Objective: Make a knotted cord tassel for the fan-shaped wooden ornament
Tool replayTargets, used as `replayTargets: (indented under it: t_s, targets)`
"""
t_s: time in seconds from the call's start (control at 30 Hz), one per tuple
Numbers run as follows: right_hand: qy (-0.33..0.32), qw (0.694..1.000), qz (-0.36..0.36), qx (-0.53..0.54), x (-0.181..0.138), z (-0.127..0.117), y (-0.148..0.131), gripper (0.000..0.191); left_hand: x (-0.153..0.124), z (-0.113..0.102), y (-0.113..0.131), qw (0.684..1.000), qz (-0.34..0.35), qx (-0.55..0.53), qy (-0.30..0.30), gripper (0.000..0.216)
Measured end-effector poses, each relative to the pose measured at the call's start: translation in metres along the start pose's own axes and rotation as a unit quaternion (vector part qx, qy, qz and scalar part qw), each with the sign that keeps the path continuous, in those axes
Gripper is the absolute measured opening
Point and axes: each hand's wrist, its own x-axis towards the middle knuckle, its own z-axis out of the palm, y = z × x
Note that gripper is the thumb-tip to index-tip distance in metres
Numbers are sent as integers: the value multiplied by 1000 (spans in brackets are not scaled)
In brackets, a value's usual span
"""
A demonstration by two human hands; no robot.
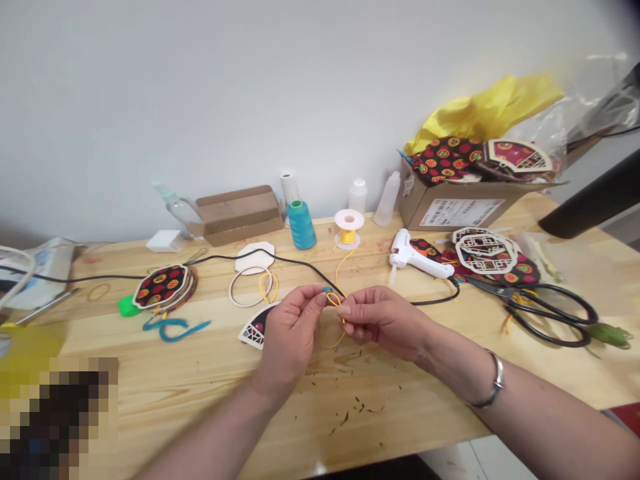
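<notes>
Between both hands, yellow cord

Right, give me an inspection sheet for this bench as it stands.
Surface: light wooden table, dark specks near the front edge.
Job's things: yellow cord looped between both hands, with a small blue piece at the left fingertips; the yellow cord spool stands behind.
Clutter: glue gun, black scissors, teal thread cone, patterned fabric discs, wooden ring, cardboard box of fabric pieces, two white bottles.
Hands: left hand and right hand both pinch the cord above the table.
Cables: black cable runs across the table to the glue gun.
Surroundings: plain white wall.
</notes>
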Motion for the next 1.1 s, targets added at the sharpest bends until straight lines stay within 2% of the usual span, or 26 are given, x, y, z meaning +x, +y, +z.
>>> replayTargets:
  t_s: [0.7,1.1]
  targets:
    - [-4,999,-29,-30,0,0,1,26,-3,1,4,998,10,61,-5,20]
    - [-25,999,21,28,0,1,-3,20,-3,-1,0,993,52,103,-17,17]
